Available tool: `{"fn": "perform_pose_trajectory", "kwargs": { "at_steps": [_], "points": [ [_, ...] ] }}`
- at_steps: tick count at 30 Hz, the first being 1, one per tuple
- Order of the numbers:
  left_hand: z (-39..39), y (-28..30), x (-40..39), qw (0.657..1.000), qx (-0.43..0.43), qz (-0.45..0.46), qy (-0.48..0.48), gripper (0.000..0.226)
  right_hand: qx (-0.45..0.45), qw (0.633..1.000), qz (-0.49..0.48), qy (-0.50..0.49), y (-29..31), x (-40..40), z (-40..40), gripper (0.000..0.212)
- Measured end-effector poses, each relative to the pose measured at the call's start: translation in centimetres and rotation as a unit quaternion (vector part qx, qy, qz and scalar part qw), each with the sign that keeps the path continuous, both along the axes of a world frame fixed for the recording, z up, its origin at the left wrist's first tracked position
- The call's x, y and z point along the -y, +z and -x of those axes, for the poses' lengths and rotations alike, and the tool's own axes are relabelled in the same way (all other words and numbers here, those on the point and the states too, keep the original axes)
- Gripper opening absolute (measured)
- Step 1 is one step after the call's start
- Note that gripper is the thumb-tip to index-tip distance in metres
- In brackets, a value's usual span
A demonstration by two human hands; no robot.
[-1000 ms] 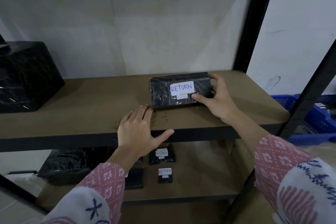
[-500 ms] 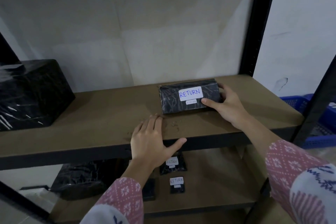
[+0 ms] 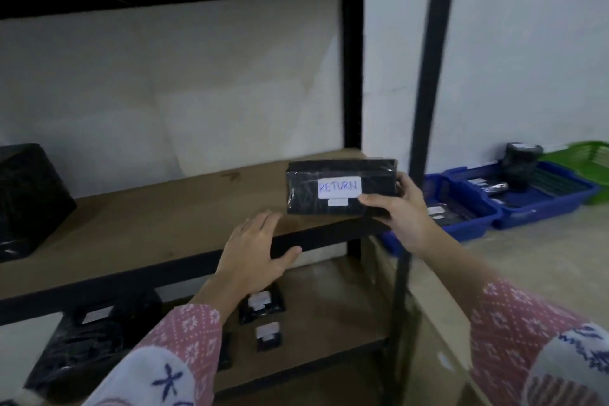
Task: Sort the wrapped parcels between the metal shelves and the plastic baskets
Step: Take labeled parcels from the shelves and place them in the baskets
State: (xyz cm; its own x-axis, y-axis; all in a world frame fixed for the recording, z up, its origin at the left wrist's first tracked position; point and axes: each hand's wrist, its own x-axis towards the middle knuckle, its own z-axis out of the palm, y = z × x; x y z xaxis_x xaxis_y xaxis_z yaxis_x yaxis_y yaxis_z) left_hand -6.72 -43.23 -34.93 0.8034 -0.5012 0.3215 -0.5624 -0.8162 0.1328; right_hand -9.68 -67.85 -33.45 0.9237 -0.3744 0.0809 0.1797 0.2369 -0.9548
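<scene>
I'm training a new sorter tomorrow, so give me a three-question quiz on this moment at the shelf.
1. True or false: the right hand grips the black parcel by its right end.
2. What word is written on that parcel's white label?
3. Where does the left hand rest?
A. inside a blue basket
B. on the front edge of the shelf board
C. on the big black parcel at far left

Key:
1. True.
2. RETURN, though the blur smears the first letter.
3. B. Its fingers lie flat on the board and the thumb hooks over the dark front rail.
</scene>
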Motion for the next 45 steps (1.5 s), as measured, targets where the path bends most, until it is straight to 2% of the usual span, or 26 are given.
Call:
{"fn": "perform_pose_trajectory", "kwargs": {
  "at_steps": [5, 9, 14, 18, 23, 29, 33, 38, 40, 43, 45],
  "points": [
    [4.1, -1.0, 9.2, 0.995, -0.006, 0.026, -0.101, 0.068, -0.004, 0.999, -0.002, -0.052, -0.9, 9.6, 7.8, 0.048],
    [8.0, -2.5, 17.3, 0.988, -0.061, 0.035, -0.140, 0.051, -0.019, 0.990, -0.040, -0.131, -2.5, 19.3, 14.3, 0.049],
    [11.0, -4.8, 27.1, 0.981, -0.084, 0.004, -0.177, 0.050, -0.043, 0.976, -0.061, -0.205, -4.8, 29.6, 21.1, 0.047],
    [12.7, -6.6, 34.4, 0.975, -0.104, -0.004, -0.198, 0.050, -0.074, 0.965, -0.056, -0.246, -6.9, 35.7, 24.4, 0.041],
    [12.1, -8.5, 42.1, 0.965, -0.108, -0.023, -0.237, 0.046, -0.107, 0.955, -0.056, -0.272, -9.8, 41.7, 25.3, 0.046],
    [6.5, -10.0, 50.5, 0.965, -0.097, -0.020, -0.245, 0.047, -0.126, 0.950, -0.011, -0.286, -11.1, 49.2, 20.4, 0.047],
    [0.6, -10.5, 56.0, 0.967, -0.099, -0.011, -0.234, 0.047, -0.127, 0.946, 0.043, -0.294, -10.1, 55.3, 13.9, 0.044],
    [-6.1, -11.2, 60.4, 0.970, -0.124, 0.043, -0.205, 0.040, -0.131, 0.946, 0.127, -0.269, -8.4, 61.9, 4.9, 0.038],
    [-8.2, -11.7, 61.6, 0.972, -0.128, 0.058, -0.189, 0.041, -0.141, 0.938, 0.177, -0.262, -8.6, 63.8, 1.8, 0.046],
    [-10.7, -13.0, 62.8, 0.974, -0.124, 0.068, -0.178, 0.045, -0.173, 0.924, 0.208, -0.270, -9.2, 66.1, -2.0, 0.074],
    [-12.0, -13.9, 63.4, 0.975, -0.118, 0.079, -0.168, 0.041, -0.184, 0.927, 0.202, -0.256, -9.8, 67.7, -4.8, 0.072]
  ]
}}
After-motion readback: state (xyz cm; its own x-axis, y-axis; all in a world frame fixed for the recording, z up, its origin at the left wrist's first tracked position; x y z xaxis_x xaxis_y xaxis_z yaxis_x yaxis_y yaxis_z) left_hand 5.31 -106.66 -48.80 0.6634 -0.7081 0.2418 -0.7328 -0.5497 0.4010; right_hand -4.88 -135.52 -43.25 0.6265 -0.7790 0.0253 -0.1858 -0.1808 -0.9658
